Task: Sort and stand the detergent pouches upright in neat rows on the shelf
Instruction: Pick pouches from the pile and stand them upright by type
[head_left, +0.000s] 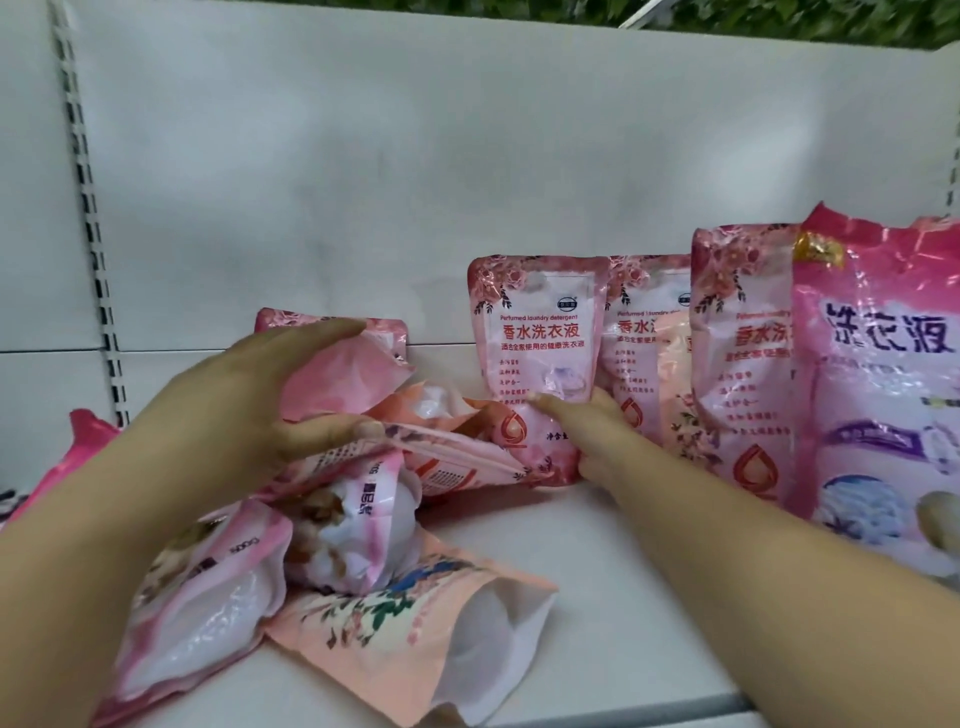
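Observation:
Several pink detergent pouches lie jumbled on the white shelf (597, 597) at the left. My left hand (270, 400) grips a pink pouch (343, 374) on top of that pile, fingers over its upper edge and thumb below. My right hand (592, 431) holds an upright pink pouch (537, 343) with red lettering at its lower part, thumb on its front. To its right stand two more matching pouches (641, 358) (737, 358) in a row. A peach floral pouch (415, 634) and a white-pink pouch (208, 597) lie flat at the front left.
A large pink bag (883, 374) with blue lettering stands at the far right, in front of the row. The shelf's white back panel (467, 182) rises behind everything. A slotted upright (88, 208) runs down the left. Another pink bag (78, 447) shows at the far left edge.

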